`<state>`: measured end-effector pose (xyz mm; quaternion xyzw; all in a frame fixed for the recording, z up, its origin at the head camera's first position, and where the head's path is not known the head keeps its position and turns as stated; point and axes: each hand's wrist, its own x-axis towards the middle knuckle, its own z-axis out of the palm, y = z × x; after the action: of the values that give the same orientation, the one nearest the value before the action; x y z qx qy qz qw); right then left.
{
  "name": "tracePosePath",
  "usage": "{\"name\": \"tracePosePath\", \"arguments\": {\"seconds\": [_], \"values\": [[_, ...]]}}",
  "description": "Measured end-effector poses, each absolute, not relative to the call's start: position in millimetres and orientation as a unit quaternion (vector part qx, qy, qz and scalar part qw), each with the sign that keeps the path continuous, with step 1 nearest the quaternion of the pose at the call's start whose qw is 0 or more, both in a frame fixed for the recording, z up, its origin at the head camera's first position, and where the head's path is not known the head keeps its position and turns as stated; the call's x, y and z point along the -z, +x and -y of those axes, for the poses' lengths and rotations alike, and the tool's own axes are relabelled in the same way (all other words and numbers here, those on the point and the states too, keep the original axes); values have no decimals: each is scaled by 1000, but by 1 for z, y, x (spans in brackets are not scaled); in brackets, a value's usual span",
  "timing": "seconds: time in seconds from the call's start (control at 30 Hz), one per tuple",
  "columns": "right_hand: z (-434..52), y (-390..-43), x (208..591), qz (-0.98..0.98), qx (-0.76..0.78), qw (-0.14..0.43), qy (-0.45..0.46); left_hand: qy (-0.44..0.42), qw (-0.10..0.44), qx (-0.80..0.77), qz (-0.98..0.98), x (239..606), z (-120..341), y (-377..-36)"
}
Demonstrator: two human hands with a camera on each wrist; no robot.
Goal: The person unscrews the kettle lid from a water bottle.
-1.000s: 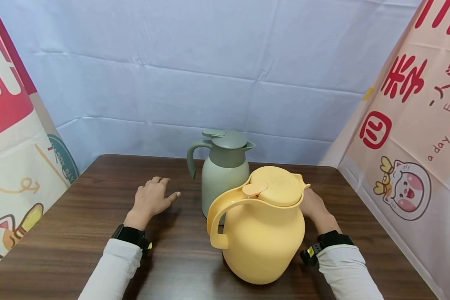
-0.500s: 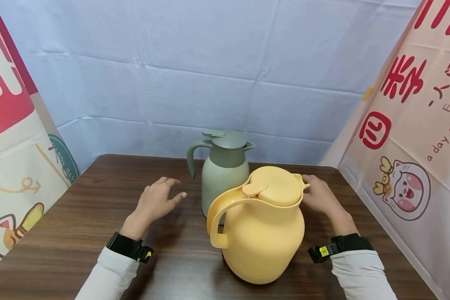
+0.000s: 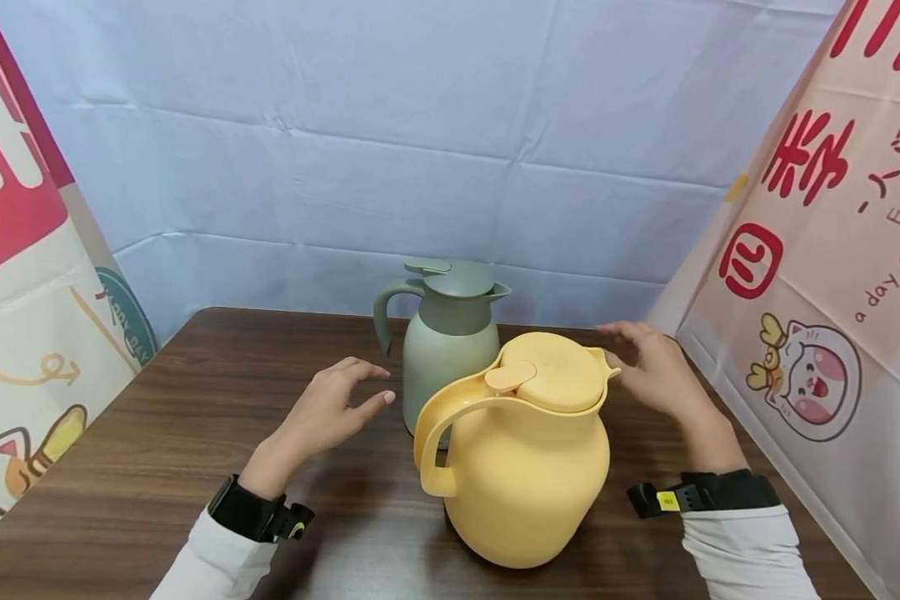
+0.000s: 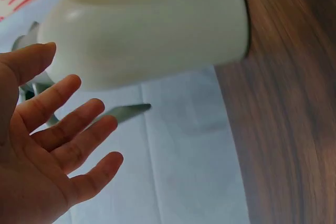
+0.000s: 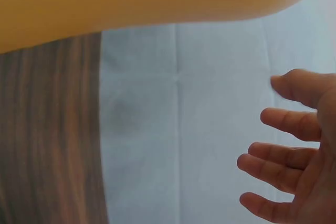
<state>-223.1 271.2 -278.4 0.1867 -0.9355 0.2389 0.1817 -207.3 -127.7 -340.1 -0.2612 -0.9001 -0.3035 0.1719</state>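
Fingers spread and empty, left hand (image 3: pixel 328 413) and right hand (image 3: pixel 658 375) flank a green carafe (image 3: pixel 444 362) and yellow carafe (image 3: pixel 531 479) that a stray nudge could topple.

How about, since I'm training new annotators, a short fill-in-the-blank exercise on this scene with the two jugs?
1. The yellow jug partly hides the second jug, whose colour is ____.
2. In the head view, the handles of both jugs are on their ____ sides.
3. The hand beside the yellow jug's spout is the person's ____ hand.
4. The strap on each wrist is ____.

Missing words: green; left; right; black.
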Motion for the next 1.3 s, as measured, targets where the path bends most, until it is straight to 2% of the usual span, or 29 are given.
{"name": "tracePosePath", "arguments": {"seconds": [0.37,0.7,1.0,1.2,1.3], "values": [[-256,-208,252,905,-268,219,246,-304,149,379,861,331,117,-196],[-244,-195,235,895,-269,228,273,-312,110,475,816,325,109,-186],[-229,-185,224,896,-263,215,284,-352,61,556,750,322,102,-178],[-221,-182,220,887,-260,205,322,-407,22,604,685,322,94,-175],[-218,-180,219,880,-262,202,341,-433,20,611,662,324,89,-175]]}}
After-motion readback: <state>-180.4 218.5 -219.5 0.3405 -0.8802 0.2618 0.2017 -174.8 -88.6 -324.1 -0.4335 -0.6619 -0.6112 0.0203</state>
